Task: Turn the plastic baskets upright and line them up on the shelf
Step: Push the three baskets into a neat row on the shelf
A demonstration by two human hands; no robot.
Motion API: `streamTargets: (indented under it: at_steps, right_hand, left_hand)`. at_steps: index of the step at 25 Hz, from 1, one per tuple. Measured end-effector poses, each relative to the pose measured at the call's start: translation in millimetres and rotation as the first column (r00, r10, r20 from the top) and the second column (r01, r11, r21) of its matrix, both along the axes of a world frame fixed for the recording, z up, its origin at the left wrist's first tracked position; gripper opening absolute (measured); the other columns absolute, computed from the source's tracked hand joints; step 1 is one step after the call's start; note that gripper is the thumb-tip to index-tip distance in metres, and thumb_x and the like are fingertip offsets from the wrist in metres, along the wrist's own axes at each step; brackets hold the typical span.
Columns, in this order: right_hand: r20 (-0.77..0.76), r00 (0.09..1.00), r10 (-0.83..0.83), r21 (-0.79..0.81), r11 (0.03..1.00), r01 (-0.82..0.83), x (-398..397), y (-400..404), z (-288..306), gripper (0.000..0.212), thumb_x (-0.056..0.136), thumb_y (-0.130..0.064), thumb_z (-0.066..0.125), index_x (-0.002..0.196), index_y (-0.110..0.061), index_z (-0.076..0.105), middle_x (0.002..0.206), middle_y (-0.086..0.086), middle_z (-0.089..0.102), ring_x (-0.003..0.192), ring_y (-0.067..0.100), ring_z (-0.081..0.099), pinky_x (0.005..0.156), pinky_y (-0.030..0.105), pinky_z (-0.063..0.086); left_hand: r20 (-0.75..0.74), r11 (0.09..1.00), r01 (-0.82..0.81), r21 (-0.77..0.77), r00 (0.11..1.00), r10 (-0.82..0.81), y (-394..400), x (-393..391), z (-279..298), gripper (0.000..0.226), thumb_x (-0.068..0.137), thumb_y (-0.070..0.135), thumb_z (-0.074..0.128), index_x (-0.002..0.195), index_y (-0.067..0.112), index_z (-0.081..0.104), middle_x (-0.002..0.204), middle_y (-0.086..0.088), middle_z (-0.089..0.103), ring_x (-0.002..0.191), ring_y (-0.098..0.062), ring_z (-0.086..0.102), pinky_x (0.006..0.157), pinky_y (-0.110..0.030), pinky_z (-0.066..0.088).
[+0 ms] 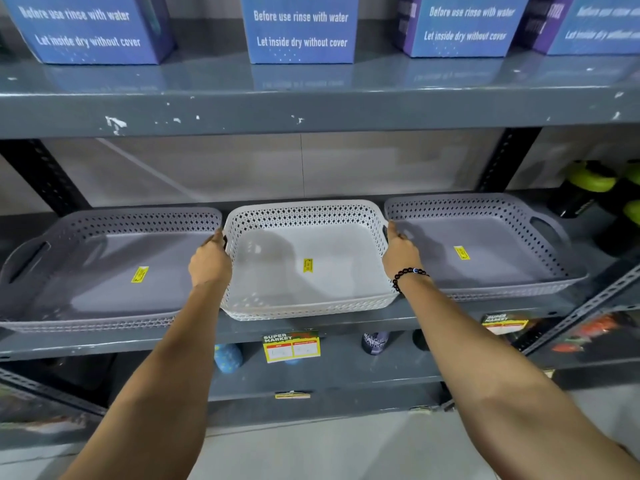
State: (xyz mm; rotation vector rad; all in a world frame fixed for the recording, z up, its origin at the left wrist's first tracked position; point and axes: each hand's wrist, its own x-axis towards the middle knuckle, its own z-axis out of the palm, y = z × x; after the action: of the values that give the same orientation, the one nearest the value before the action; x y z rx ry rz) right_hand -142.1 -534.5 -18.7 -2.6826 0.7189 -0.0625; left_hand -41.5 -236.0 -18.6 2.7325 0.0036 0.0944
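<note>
Three shallow perforated plastic baskets stand upright side by side on the grey metal shelf (311, 327). The white basket (304, 213) is in the middle, a grey basket (104, 220) on its left and another grey basket (485, 202) on its right. Each has a yellow sticker on its floor. My left hand (209, 261) grips the white basket's left handle. My right hand (400, 254), with a dark bead bracelet on the wrist, grips its right handle. The white basket's front edge sticks out slightly past the shelf lip.
Blue boxes (301, 29) stand on the shelf above. Green-lidded bottles (588, 188) crowd the right end of the basket shelf. Price tags (291, 346) hang on the shelf edge, with bottles on the shelf below. Black uprights (45, 174) frame the bay.
</note>
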Motion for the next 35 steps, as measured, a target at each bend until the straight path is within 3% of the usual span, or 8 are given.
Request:
streamTargets:
  at_steps: [3,17,27,35]
  right_hand:
    - [-0.001,1.000,-0.012,0.015,1.000,0.012,-3.9,-0.1,0.4,0.072,0.090,0.008,0.033,0.153,-0.017,0.007,0.132,0.026,0.048,0.111,0.039,0.057,0.086,0.039,0.050]
    - [0.005,1.000,-0.016,0.047,0.999,0.016,-8.9,-0.9,-2.0,0.071,0.093,0.006,0.033,0.153,-0.017,0.004,0.135,0.025,0.046,0.119,0.041,0.051,0.095,0.043,0.047]
    - [0.008,0.999,-0.047,0.028,0.999,0.047,-5.7,0.4,-2.1,0.070,0.092,0.007,0.034,0.153,-0.017,0.008,0.115,0.027,0.060,0.109,0.040,0.058,0.086,0.042,0.051]
    - [0.008,0.999,-0.040,0.007,0.999,0.040,-4.1,3.0,1.0,0.067,0.093,0.006,0.032,0.153,-0.013,0.009,0.118,0.028,0.058,0.110,0.041,0.058,0.086,0.043,0.051]
  left_hand:
    - [-0.005,1.000,-0.001,-0.029,1.000,0.000,0.5,-4.0,-0.2,0.056,0.094,-0.004,0.032,0.147,0.016,0.035,0.119,-0.026,0.061,0.104,-0.044,0.059,0.082,-0.046,0.050]
    - [-0.013,0.999,-0.017,-0.029,1.000,0.017,-0.6,-17.2,4.2,0.058,0.094,-0.006,0.030,0.146,0.016,0.034,0.119,-0.025,0.062,0.104,-0.042,0.060,0.084,-0.046,0.051]
    - [0.017,0.999,-0.018,-0.051,1.000,0.019,-1.2,-17.5,7.7,0.044,0.097,0.000,0.032,0.137,0.011,0.046,0.114,-0.026,0.065,0.101,-0.041,0.061,0.079,-0.044,0.050]
    - [0.009,0.998,-0.017,-0.061,1.000,0.017,-0.1,-11.8,5.8,0.050,0.096,0.000,0.030,0.142,0.016,0.043,0.115,-0.027,0.064,0.103,-0.043,0.060,0.084,-0.045,0.050]
